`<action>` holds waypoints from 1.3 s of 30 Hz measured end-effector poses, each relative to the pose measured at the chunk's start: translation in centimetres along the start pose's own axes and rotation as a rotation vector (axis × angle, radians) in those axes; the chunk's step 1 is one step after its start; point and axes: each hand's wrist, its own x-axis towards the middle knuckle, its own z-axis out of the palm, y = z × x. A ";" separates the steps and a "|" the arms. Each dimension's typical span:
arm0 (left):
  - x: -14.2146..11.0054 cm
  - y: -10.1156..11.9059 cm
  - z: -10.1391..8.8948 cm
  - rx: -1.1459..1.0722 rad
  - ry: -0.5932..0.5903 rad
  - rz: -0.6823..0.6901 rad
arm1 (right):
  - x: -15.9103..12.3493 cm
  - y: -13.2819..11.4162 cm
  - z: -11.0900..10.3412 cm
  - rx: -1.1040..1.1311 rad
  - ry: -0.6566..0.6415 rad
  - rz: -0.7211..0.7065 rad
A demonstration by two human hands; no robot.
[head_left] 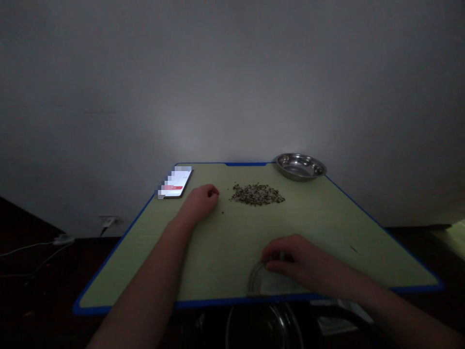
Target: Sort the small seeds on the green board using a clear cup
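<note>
phone (178, 182) — part pixelated | speckled pile (257, 195) — pieces too small to tell

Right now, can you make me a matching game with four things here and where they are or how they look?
Things:
1. phone
2. metal bowl
3. speckled pile
4. right hand

Clues:
A. dark and pale, just right of the left hand
B. at the clear round item by the near edge
C. far left, lit up
D. shiny, at the table's far right corner

Pairs: 1-C, 2-D, 3-A, 4-B
</note>
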 end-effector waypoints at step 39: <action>-0.1 -0.1 0.1 -0.002 -0.004 0.014 | 0.7 -0.9 0.1 -0.018 -0.050 -0.038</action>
